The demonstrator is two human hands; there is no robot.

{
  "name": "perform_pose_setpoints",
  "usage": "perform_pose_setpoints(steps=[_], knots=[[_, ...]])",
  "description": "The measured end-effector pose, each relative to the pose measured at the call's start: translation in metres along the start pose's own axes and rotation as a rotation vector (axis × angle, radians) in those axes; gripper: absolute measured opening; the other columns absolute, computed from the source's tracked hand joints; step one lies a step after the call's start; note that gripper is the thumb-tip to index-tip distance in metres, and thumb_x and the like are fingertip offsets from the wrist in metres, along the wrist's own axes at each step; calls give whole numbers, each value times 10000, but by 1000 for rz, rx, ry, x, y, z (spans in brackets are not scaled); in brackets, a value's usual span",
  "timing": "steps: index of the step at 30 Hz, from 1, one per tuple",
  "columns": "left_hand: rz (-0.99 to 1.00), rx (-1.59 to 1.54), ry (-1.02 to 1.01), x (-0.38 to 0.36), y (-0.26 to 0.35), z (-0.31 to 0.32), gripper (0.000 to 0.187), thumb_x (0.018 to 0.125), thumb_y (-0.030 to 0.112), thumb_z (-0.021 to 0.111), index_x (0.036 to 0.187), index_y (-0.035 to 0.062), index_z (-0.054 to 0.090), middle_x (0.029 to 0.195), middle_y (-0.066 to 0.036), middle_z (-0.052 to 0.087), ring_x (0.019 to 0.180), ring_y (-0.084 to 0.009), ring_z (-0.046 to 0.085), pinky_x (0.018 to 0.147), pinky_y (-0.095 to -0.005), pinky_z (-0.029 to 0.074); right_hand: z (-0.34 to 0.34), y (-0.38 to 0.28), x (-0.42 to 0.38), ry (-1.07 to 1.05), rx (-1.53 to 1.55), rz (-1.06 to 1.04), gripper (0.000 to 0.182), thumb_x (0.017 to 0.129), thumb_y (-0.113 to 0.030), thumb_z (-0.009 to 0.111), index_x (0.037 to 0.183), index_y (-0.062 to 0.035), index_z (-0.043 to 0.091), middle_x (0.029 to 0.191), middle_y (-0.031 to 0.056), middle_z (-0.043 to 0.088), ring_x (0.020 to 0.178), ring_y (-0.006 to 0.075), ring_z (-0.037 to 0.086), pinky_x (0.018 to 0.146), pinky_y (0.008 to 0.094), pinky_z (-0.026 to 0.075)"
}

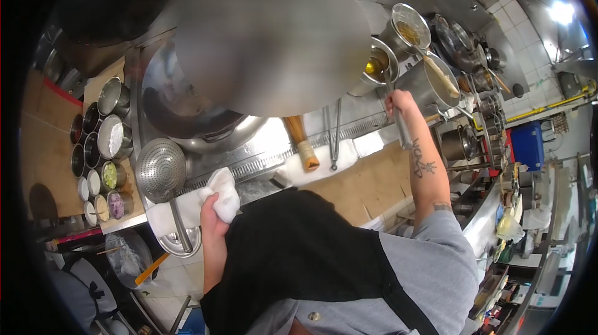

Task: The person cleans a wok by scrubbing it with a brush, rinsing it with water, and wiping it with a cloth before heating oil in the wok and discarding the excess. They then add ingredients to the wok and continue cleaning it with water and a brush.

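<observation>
My left hand [215,211] is closed on a folded white cloth [222,193] at the counter's front edge. Beside it lies a large perforated skimmer [161,170], its handle pointing down. My right hand [399,103] is stretched forward, its fingers wrapped round the metal handle of a ladle [402,129]. The ladle's upper end reaches into a metal pot [381,64] that holds yellow oil. A wok [180,120] stands ahead on the left, partly hidden by a grey blurred patch. A bamboo brush [304,146] lies on the counter between my hands.
Metal containers with ingredients [114,137] stand at the left. Back right are a strainer [411,28] over a pot and a tall pot [439,82]. Tongs [334,138] lie on a white towel [289,170]. Part of another person [84,285] shows at the lower left.
</observation>
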State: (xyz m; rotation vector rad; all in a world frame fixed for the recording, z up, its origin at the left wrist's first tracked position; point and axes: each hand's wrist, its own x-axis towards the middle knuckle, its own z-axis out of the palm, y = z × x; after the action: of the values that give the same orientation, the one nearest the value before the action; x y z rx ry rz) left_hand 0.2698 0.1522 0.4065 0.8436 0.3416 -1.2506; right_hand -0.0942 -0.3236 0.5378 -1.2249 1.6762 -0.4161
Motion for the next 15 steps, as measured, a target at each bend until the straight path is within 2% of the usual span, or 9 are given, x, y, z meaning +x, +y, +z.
perform_pose_setpoints(steps=[3,4,7,8,11,15], knots=[[12,-3,-12,-2,-1,0,486,892,137,545,1342,-19,445,1222,-168,596,1103,-319,612,948,-436,520,-13,-10,32,-428,790,354,205,888,-78,464,764,54,560,577,42,475,443,113,479,377,229,395],[14,-2,-13,-2,-1,0,486,892,137,545,1343,-18,445,1222,-168,596,1103,-318,612,949,-435,520,-15,-15,35,-469,943,325,172,900,-49,400,807,76,471,578,1,418,419,73,417,370,179,382],[18,-12,-14,-1,-3,1,486,894,138,545,1345,-13,444,1222,-165,597,1101,-315,614,946,-432,521,-27,-27,36,-511,1266,387,171,911,-21,356,901,137,422,587,3,425,429,76,431,364,181,389],[18,-20,-13,1,-4,0,486,895,138,545,1346,-12,444,1219,-165,597,1098,-313,615,944,-430,522,-29,-28,34,-539,1346,361,194,919,12,327,1003,185,350,601,6,419,436,77,432,368,181,394],[15,-11,-9,2,-5,1,481,898,141,543,1344,-11,445,1211,-162,601,1090,-307,619,935,-425,525,-30,-32,16,-470,1404,276,222,929,22,318,1047,209,333,612,11,418,441,76,433,372,181,396],[27,13,-24,4,-4,4,473,902,144,539,1340,-10,447,1203,-158,603,1079,-301,623,923,-419,529,-38,-39,-10,-522,1518,247,271,937,21,319,1112,226,289,643,17,430,466,86,450,385,194,410]])
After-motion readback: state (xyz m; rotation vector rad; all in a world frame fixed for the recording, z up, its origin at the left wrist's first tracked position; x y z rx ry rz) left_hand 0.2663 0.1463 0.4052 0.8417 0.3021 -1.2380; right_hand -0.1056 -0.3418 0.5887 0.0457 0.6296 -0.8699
